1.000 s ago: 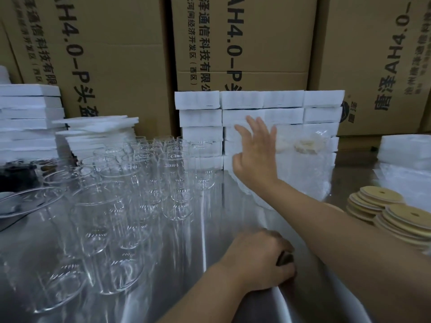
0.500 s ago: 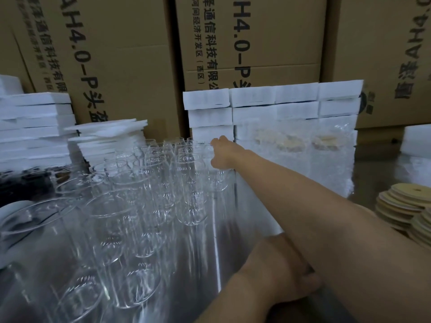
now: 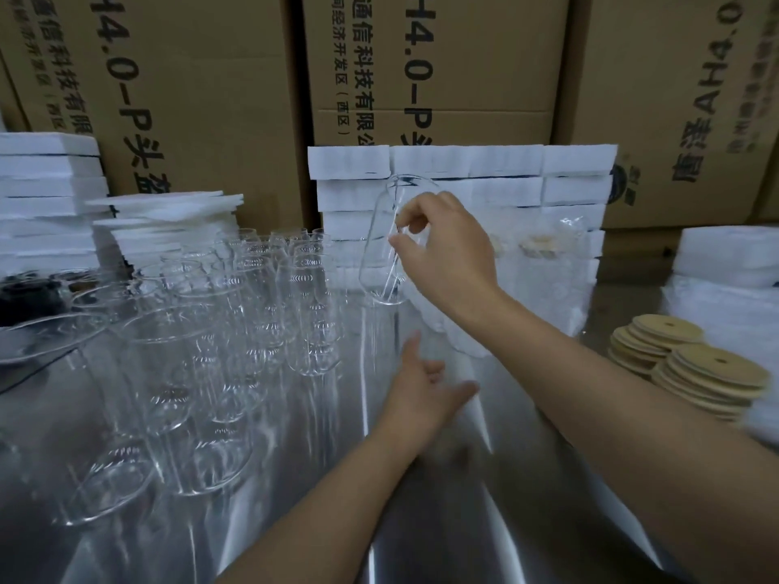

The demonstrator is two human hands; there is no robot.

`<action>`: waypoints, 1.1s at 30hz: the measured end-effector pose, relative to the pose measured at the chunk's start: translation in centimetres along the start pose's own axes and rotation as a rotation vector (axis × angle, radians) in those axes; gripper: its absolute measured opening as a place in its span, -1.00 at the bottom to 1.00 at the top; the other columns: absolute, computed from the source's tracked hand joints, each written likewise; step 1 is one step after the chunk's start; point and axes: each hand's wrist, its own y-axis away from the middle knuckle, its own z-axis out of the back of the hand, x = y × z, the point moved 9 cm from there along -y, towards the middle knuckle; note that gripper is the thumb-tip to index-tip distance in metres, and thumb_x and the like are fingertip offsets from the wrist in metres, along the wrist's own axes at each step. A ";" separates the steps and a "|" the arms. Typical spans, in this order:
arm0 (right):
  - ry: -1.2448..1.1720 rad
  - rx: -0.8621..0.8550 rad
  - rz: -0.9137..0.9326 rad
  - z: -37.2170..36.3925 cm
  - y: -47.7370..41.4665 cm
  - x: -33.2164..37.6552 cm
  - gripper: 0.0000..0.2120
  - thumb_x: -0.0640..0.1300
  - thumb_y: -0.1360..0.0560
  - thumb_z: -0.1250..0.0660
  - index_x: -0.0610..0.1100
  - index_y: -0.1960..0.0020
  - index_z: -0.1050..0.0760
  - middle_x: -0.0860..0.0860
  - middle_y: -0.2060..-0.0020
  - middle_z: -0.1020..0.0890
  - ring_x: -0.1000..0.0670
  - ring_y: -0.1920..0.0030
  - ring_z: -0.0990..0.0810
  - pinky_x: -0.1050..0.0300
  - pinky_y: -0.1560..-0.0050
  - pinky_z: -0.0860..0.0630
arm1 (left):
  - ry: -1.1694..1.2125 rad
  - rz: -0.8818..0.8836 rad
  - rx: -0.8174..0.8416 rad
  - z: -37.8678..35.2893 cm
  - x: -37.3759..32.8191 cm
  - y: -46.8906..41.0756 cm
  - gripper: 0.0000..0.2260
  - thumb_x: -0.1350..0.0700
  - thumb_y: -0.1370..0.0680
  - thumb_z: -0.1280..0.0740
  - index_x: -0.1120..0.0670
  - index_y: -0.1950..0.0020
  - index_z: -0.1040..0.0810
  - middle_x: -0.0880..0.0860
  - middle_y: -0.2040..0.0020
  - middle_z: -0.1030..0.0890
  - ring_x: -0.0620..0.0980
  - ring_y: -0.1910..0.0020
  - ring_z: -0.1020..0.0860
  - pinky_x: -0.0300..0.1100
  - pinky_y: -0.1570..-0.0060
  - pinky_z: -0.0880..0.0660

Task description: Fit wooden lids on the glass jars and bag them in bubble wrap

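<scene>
My right hand (image 3: 442,250) grips a clear glass jar (image 3: 381,242) and holds it tilted in the air above the steel table. My left hand (image 3: 423,392) hovers below it with fingers spread and holds nothing. Several empty glass jars (image 3: 269,301) stand crowded on the left half of the table. Two stacks of round wooden lids (image 3: 691,364) with a small hole sit at the right. Behind my right hand lie bubble-wrap bags (image 3: 543,263) holding lidded jars, against the foam blocks.
The steel table (image 3: 421,499) reflects light in front of me. White foam blocks (image 3: 463,170) are stacked at the back centre, with more foam sheets (image 3: 50,196) at left and right. Large cardboard boxes (image 3: 421,69) form a wall behind. A dark object (image 3: 25,292) sits at far left.
My right hand reached into the jar cluster, took one jar and lifted it up and to the right. My left hand rose off the table and spread its fingers.
</scene>
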 end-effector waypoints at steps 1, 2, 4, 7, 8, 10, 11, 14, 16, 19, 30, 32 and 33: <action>-0.038 -0.015 0.003 0.9 1.2 0.2 -0.91 -0.12 -0.48 -0.37 -0.02 0.04 -0.49 0.12 0.08 -0.48 0.11 0.06 -0.48 0.23 0.15 -0.35 | -0.027 -0.030 -0.006 7.4 -2.2 0.3 -0.03 0.18 -0.41 -0.54 0.03 -0.58 0.08 0.10 -0.23 -0.46 -0.05 -0.15 -0.49 -0.22 -0.08 -0.48; -0.065 -0.026 0.008 1.7 2.5 0.3 -0.90 -0.12 -0.48 -0.38 -0.03 0.03 -0.49 0.12 0.07 -0.48 0.12 0.04 -0.48 0.26 0.12 -0.34 | 0.045 0.022 -0.109 9.4 -2.8 1.8 0.00 0.18 -0.38 -0.57 0.04 -0.57 0.09 0.14 -0.27 -0.46 -0.01 -0.16 -0.51 -0.13 -0.14 -0.50; -0.081 -0.044 0.032 2.7 5.0 0.5 -0.87 -0.14 -0.45 -0.41 -0.06 0.03 -0.52 0.09 0.04 -0.47 0.08 -0.02 -0.46 0.28 0.06 -0.31 | 0.017 -0.063 -0.179 11.0 -4.4 2.0 0.07 0.12 -0.29 -0.58 0.08 -0.54 0.12 0.22 -0.32 -0.46 0.12 -0.17 -0.57 0.01 -0.14 -0.53; -0.009 -0.126 0.107 3.8 8.4 0.6 -0.85 -0.12 -0.40 -0.42 -0.11 0.06 -0.56 0.01 -0.13 -0.44 -0.02 -0.16 -0.32 0.23 -0.14 -0.25 | -0.076 -0.104 -0.253 10.5 -5.0 2.8 0.01 0.15 -0.39 -0.53 0.04 -0.56 0.15 0.17 -0.24 -0.53 -0.07 0.12 -0.64 -0.20 0.19 -0.55; -0.016 -0.148 0.128 4.0 9.4 0.4 -0.85 -0.11 -0.39 -0.41 -0.12 0.06 -0.56 0.01 -0.20 -0.39 -0.02 -0.22 -0.28 0.22 -0.23 -0.23 | -0.046 -0.114 -0.268 10.9 -5.0 2.7 -0.03 0.16 -0.42 -0.49 0.00 -0.57 0.16 0.10 -0.18 -0.56 -0.21 0.21 -0.61 -0.32 0.27 -0.52; -0.113 -0.141 0.153 3.7 11.0 -0.4 -0.83 -0.12 -0.40 -0.40 -0.18 0.07 -0.54 -0.01 -0.31 -0.26 -0.08 -0.35 -0.26 0.13 -0.37 -0.21 | -0.043 -0.124 -0.236 11.2 -4.8 2.2 -0.09 0.21 -0.45 -0.47 -0.04 -0.57 0.10 -0.01 0.02 -0.58 -0.36 0.35 -0.56 -0.48 0.37 -0.43; -0.182 -0.106 0.156 3.3 11.5 -0.9 -0.81 -0.12 -0.41 -0.40 -0.20 0.06 -0.52 -0.03 -0.34 -0.21 -0.12 -0.40 -0.26 0.05 -0.42 -0.19 | -0.068 -0.110 -0.187 10.4 -4.9 2.3 -0.11 0.24 -0.46 -0.46 -0.04 -0.57 0.08 -0.03 0.06 -0.58 -0.39 0.38 -0.54 -0.53 0.38 -0.41; -0.326 0.032 0.129 2.0 12.3 -1.7 -0.80 0.01 -0.45 -0.31 -0.08 0.00 -0.48 -0.03 -0.44 -0.12 0.01 -0.51 -0.11 -0.02 -0.48 -0.11 | -0.146 -0.107 -0.142 9.7 -5.1 2.6 -0.10 0.28 -0.45 -0.47 -0.05 -0.57 0.07 0.08 -0.16 -0.58 -0.29 0.17 -0.60 -0.49 0.22 -0.47; -0.374 0.077 0.073 1.5 12.3 -2.1 -0.87 0.07 -0.46 -0.24 0.06 0.04 -0.45 0.02 -0.48 -0.11 0.13 -0.51 -0.06 0.10 -0.47 -0.07 | -0.147 -0.101 -0.171 10.2 -5.3 2.7 -0.16 0.22 -0.47 -0.45 0.01 -0.57 0.02 0.06 -0.29 -0.50 -0.09 -0.10 -0.56 -0.28 -0.06 -0.50; -0.388 0.095 0.034 1.2 12.1 -2.7 -0.83 0.09 -0.46 -0.26 0.02 0.06 -0.50 0.04 -0.48 -0.20 0.16 -0.50 -0.10 0.13 -0.45 -0.08 | -0.126 -0.079 -0.188 10.3 -5.1 2.7 -0.22 0.11 -0.43 -0.45 0.08 -0.54 -0.10 0.07 -0.25 -0.49 0.06 -0.16 -0.54 0.04 -0.24 -0.48; -0.512 0.144 -0.069 0.7 11.7 -4.2 -0.22 0.11 -0.34 -0.45 0.23 -0.40 -0.06 0.18 -0.36 -0.35 0.28 -0.38 -0.28 0.39 -0.34 -0.25 | -0.127 -0.126 -0.189 10.4 -5.6 3.1 -0.10 -0.01 -0.19 -0.50 0.10 -0.47 -0.25 0.16 -0.22 -0.59 0.10 -0.17 -0.59 0.12 -0.24 -0.49; -0.516 0.137 -0.082 0.9 11.6 -4.3 -0.25 0.06 -0.31 -0.48 0.20 -0.37 -0.16 0.15 -0.31 -0.37 0.27 -0.35 -0.31 0.41 -0.31 -0.25 | -0.139 -0.123 -0.180 10.2 -5.5 3.0 -0.11 -0.04 -0.17 -0.50 0.02 -0.45 -0.24 0.12 -0.21 -0.58 0.04 -0.15 -0.60 0.02 -0.23 -0.51; -0.523 0.128 -0.085 1.0 11.5 -4.3 -0.28 0.05 -0.29 -0.49 0.18 -0.34 -0.21 0.13 -0.29 -0.38 0.25 -0.34 -0.33 0.40 -0.30 -0.26 | -0.149 -0.123 -0.176 10.1 -5.6 3.0 -0.09 -0.12 -0.13 -0.47 -0.03 -0.43 -0.22 0.07 -0.21 -0.58 -0.01 -0.14 -0.59 -0.04 -0.22 -0.51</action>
